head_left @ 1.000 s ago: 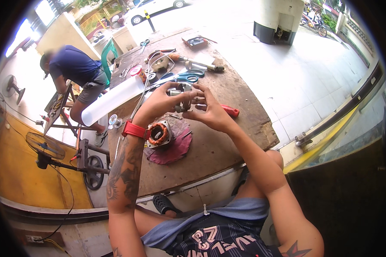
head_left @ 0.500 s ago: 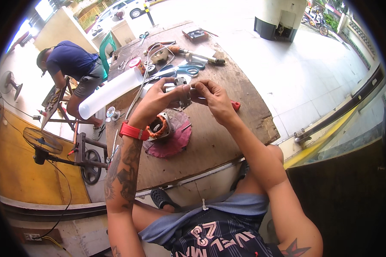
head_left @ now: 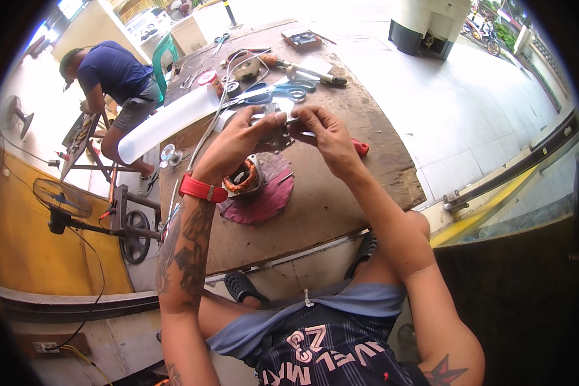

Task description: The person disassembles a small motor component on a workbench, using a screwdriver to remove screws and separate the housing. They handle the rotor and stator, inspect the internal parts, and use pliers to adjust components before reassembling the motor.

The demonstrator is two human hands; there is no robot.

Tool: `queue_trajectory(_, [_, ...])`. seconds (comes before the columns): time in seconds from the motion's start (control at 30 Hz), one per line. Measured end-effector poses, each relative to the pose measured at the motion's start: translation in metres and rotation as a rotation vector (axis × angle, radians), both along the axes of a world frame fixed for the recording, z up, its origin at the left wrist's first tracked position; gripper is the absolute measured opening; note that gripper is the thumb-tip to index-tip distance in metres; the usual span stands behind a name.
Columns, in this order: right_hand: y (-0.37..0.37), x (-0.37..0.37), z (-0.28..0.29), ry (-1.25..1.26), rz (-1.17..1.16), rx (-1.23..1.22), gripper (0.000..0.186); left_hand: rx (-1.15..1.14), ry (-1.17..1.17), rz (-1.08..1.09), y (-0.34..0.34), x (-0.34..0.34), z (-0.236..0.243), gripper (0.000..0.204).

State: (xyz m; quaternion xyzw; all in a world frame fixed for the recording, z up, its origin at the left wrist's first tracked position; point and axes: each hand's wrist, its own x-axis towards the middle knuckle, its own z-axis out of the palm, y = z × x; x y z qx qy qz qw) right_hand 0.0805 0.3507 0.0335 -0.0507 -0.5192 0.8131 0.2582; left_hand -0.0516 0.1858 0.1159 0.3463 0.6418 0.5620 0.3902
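Held in the left hand (head_left: 241,139) and pinched by the right hand (head_left: 328,136), the metal part (head_left: 281,139) could be dropped if gripped too loosely.

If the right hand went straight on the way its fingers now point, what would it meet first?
Probably the metal part held in the left hand; contact and depth are unclear.

A worn wooden table (head_left: 328,212) is strewn with things: a pink cloth (head_left: 267,204) is spread toward the near edge, a white tube (head_left: 167,125) is laid slantwise at the left, and blue-handled scissors (head_left: 258,98), a red object (head_left: 361,148) and a small box (head_left: 302,40) are scattered beyond
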Motion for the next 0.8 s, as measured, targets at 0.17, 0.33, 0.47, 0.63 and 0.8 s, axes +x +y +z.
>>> queue_trajectory(0.17, [-0.006, 0.003, 0.061, 0.082, -0.004, 0.537, 0.025, 0.268, -0.033, 0.020, -0.029, 0.001, 0.000, 0.078])
queue_trajectory(0.33, [-0.043, -0.016, 0.113, 0.176, -0.089, 1.261, 0.019, 0.321, 0.302, -0.006, -0.088, -0.014, -0.001, 0.105])
queue_trajectory(0.47, [-0.067, -0.034, 0.122, 0.205, -0.003, 1.502, 0.019, 0.077, 0.527, 0.108, -0.118, -0.023, -0.013, 0.105])
queue_trajectory(0.63, [-0.073, -0.041, 0.106, 0.114, 0.053, 1.544, 0.022, 0.046, 0.623, 0.082, -0.122, -0.031, -0.032, 0.103])
queue_trajectory(0.8, [-0.068, -0.039, 0.093, 0.082, 0.070, 1.547, 0.020, 0.026, 0.604, 0.054, -0.119, -0.033, -0.044, 0.104])
